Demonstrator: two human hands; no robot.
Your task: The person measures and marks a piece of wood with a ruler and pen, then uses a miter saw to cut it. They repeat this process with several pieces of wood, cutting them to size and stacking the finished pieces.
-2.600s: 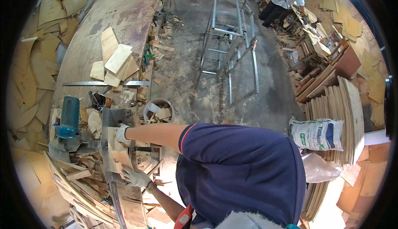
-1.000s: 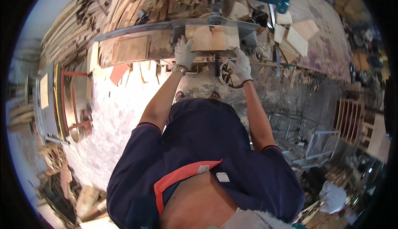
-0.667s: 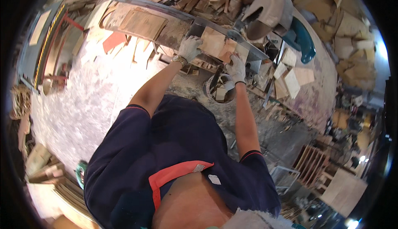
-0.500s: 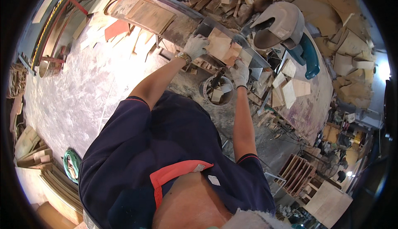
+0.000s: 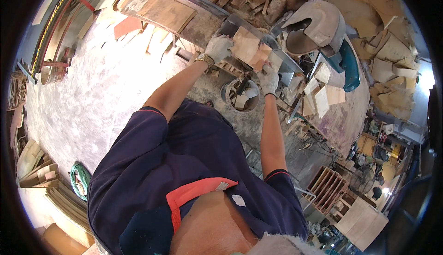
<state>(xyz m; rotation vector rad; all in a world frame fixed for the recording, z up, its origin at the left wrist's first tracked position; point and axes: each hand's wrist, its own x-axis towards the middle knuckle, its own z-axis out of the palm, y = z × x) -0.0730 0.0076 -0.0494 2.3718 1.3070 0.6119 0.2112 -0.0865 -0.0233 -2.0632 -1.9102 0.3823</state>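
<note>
A flat, light-brown wooden board (image 5: 247,44) lies on the grey metal table (image 5: 230,26) of a machine, in front of me. My left hand (image 5: 218,48), in a whitish work glove with a watch at the wrist, is closed on the board's left edge. Gloved likewise, my right hand (image 5: 267,80) pinches the board's near right corner, its fingertips on the wood. Just beyond the board runs the machine's upright metal fence (image 5: 286,60). The glove hides part of the right fingers.
A grey machine housing (image 5: 318,24) with a teal part (image 5: 347,70) stands to the right. Below my hands is a round bucket (image 5: 251,104) holding wood offcuts. Scrap wood (image 5: 322,99) lies beside the table, and more is heaped behind it. At far left stands a blue-grey machine (image 5: 51,6).
Both hands stay on the board, with only a slight shift of the right hand along its near corner. The whole view has moved a little.
</note>
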